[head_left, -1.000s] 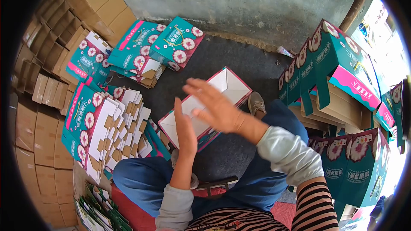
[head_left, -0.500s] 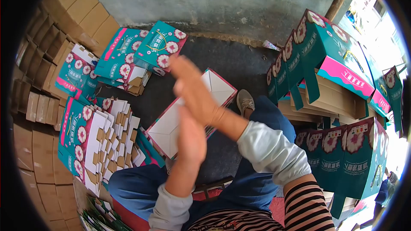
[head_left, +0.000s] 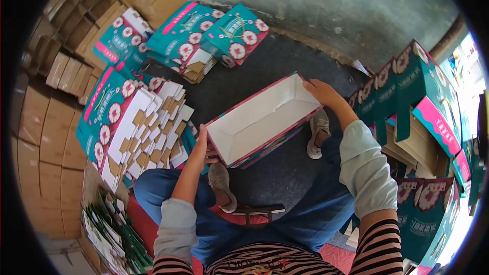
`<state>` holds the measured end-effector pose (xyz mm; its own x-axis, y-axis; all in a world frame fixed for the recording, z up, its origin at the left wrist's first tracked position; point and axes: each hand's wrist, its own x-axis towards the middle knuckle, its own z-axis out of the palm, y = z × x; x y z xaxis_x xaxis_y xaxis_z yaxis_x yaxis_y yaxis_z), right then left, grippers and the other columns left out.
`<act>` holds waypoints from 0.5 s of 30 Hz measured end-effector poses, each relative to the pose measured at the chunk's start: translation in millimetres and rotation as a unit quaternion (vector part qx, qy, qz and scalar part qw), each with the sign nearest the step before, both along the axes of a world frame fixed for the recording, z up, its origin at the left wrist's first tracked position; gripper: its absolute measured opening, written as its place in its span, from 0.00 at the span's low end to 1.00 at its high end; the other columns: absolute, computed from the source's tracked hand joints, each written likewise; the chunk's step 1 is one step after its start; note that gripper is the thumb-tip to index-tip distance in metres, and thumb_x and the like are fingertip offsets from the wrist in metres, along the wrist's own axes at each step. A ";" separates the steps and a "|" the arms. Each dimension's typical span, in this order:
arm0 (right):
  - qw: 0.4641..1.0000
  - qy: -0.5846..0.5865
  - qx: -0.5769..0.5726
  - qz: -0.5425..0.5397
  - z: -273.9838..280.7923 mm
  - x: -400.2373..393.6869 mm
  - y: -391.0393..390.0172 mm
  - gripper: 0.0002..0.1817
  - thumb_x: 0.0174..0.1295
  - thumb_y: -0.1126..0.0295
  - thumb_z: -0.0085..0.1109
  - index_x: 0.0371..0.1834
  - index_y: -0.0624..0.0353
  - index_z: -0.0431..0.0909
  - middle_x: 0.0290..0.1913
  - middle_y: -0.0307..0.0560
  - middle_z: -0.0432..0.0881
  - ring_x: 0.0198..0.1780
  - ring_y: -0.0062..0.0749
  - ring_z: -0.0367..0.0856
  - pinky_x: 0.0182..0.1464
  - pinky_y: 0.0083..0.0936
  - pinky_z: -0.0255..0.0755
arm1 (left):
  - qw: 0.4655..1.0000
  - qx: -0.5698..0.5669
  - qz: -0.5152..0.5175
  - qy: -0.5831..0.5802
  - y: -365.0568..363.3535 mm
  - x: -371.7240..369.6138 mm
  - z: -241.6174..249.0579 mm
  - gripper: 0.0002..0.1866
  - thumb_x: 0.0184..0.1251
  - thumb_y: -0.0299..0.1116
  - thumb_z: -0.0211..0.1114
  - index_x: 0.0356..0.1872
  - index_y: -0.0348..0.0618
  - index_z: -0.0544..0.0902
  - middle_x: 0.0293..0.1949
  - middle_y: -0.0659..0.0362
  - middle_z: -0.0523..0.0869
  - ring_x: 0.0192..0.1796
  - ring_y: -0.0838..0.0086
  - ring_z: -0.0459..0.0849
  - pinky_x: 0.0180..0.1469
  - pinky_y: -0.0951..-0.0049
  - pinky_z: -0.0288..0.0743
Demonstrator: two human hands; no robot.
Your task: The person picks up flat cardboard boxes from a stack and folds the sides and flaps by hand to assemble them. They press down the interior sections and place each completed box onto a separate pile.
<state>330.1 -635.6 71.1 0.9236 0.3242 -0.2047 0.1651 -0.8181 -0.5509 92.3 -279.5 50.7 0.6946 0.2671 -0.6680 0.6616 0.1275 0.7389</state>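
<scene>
An open box [head_left: 260, 119], white inside with a pink rim and teal printed sides, sits tilted above the dark floor [head_left: 285, 173], held between the person's two hands. The left hand [head_left: 199, 147] grips the box's near end, thumb hooked over the corner; the right hand [head_left: 322, 91] clasps the far end, fingers curled over the rim. Just below the box are the person's two grey shoes [head_left: 318, 133] and blue-trousered knees.

Left of the box leans a fanned stack of flat, unfolded cartons [head_left: 133, 127], teal with pink-and-white flower circles and white tabs. Beyond the box, against the wall, lie more flat cartons [head_left: 204, 38] of the same print (the writing on them is too small to read). Right of the box stand assembled teal boxes [head_left: 412, 91] with pink label bands and white characters, not legible. Farther left of the box rise plain brown cardboard stacks [head_left: 43, 122].
</scene>
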 end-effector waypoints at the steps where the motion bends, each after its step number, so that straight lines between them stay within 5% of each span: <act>1: 0.998 0.036 0.045 -0.008 -9.5 5.0 -0.3 0.40 0.67 0.38 0.41 0.62 0.67 0.72 0.61 0.60 0.75 0.63 0.48 0.72 0.64 0.33 0.63 | 0.993 -0.102 0.033 0.045 -5.3 3.9 6.1 0.61 0.54 0.82 0.39 0.69 0.29 0.59 0.68 0.36 0.63 0.68 0.43 0.66 0.66 0.45 0.60; 4: 0.978 0.141 0.148 -0.045 -20.9 10.2 5.4 0.43 0.66 0.33 0.36 0.59 0.66 0.76 0.57 0.55 0.79 0.60 0.42 0.75 0.61 0.31 0.65 | 0.984 -0.158 0.050 0.065 1.2 14.6 -8.1 0.66 0.47 0.87 0.36 0.71 0.32 0.56 0.70 0.37 0.61 0.69 0.39 0.63 0.64 0.35 0.57; 9: 0.927 0.259 0.226 -0.149 -17.4 9.2 -3.1 0.47 0.62 0.26 0.34 0.55 0.61 0.79 0.52 0.51 0.81 0.52 0.38 0.79 0.55 0.29 0.70 | 0.971 -0.222 0.044 0.075 3.1 21.1 -5.5 0.48 0.58 0.71 0.47 0.70 0.41 0.63 0.69 0.40 0.63 0.68 0.41 0.64 0.65 0.34 0.55; 12: 0.942 0.213 0.196 -0.168 -23.1 7.1 -7.8 0.48 0.59 0.24 0.33 0.53 0.59 0.81 0.52 0.54 0.81 0.53 0.43 0.79 0.58 0.36 0.69 | 0.976 -0.206 0.028 0.059 -7.5 12.9 8.6 0.39 0.58 0.67 0.47 0.66 0.55 0.71 0.69 0.51 0.68 0.68 0.48 0.65 0.62 0.33 0.55; 15: 0.918 0.256 0.242 -0.184 7.9 -0.5 -19.9 0.44 0.60 0.25 0.36 0.46 0.58 0.82 0.47 0.50 0.83 0.49 0.37 0.81 0.53 0.36 0.72 | 0.982 -0.175 0.008 -0.068 -5.5 7.6 22.2 0.34 0.63 0.56 0.52 0.66 0.47 0.69 0.65 0.51 0.72 0.65 0.59 0.71 0.63 0.52 0.66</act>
